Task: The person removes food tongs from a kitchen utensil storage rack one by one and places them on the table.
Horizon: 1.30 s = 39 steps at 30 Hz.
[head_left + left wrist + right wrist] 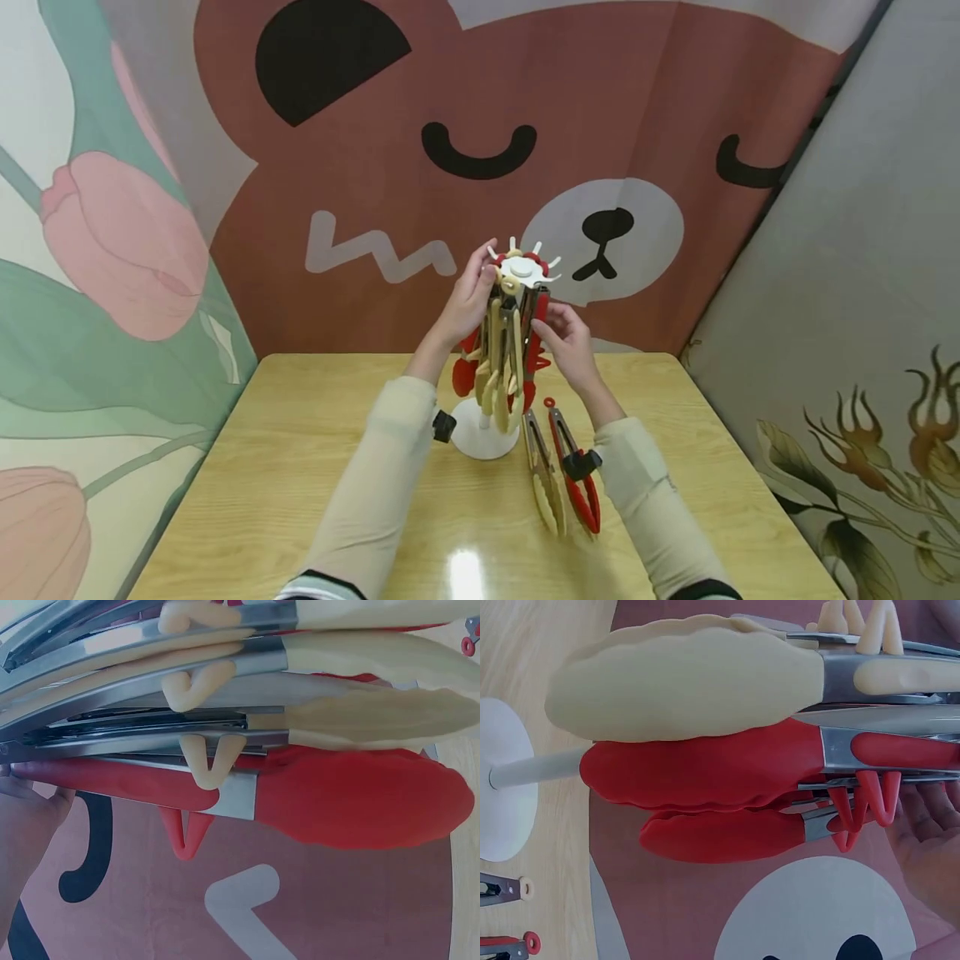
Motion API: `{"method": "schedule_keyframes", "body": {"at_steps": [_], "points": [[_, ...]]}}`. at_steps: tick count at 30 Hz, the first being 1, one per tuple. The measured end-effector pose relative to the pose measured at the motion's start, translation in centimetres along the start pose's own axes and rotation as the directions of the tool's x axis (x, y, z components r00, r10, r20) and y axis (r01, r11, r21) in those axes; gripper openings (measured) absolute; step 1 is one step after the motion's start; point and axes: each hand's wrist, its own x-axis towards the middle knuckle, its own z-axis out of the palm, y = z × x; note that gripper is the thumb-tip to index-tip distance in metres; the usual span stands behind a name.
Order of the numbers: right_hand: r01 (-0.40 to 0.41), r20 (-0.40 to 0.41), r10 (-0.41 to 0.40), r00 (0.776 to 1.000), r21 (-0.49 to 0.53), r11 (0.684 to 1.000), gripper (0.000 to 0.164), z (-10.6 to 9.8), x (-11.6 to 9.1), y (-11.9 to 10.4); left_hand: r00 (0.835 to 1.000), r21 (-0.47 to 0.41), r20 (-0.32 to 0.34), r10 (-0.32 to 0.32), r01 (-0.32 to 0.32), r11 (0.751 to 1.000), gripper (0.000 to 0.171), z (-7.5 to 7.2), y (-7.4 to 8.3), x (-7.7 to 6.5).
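Note:
A white rack [521, 268] with curved hooks tops a stand whose round white base [483, 446] rests on the table. Beige tongs [495, 367] and red tongs [464, 377] hang around it, heads downward. My left hand [467, 304] is at the rack's upper left, fingers by the hooks and by the end of a red pair [127, 782]; its exact hold is partly hidden. On the other side, my right hand [572, 343] pinches the handle of red tongs [538, 321], thumb in front. The right wrist view shows its curled fingers beside red handles [900, 750].
Right of the base, one beige pair of tongs [549, 492] and one red pair [583, 500] lie on the wooden table [315, 467]. A bear-print cloth [360, 183] hangs behind, and patterned cloths stand at both sides.

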Motion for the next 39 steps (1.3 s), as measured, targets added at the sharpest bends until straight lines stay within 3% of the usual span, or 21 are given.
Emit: {"method": "schedule_keyframes", "body": {"at_steps": [13, 23, 31, 34, 39], "points": [[0.020, 0.000, -0.020, 1.000, -0.037, 0.999, 0.029, 0.0, -0.5, -0.2, 1.000, -0.018, 0.001, 0.003, -0.003, 1.000, 0.044, 0.0, 0.1, -0.4], [0.110, -0.026, -0.112, 0.993, -0.055, 0.992, 0.024, 0.7, -1.0, -2.1, 1.000, -0.022, -0.001, 0.017, -0.017, 1.000, 0.043, -0.1, 0.0, -0.3], [0.101, -0.036, -0.103, 0.994, -0.052, 0.994, 0.024, 0.5, -0.9, -2.2, 1.000, -0.024, 0.009, 0.008, -0.007, 1.000, 0.043, 0.0, 0.1, -0.3], [0.098, -0.036, -0.100, 0.994, -0.049, 0.994, 0.025, 0.4, -0.9, -2.3, 1.000, -0.021, 0.004, 0.019, -0.018, 1.000, 0.044, 0.0, -0.2, -0.2], [0.102, -0.022, -0.103, 0.994, -0.044, 0.994, 0.026, 0.4, -0.8, -2.3, 0.999, -0.015, -0.013, 0.038, -0.038, 0.999, 0.049, -0.1, -2.1, 0.3]]}}
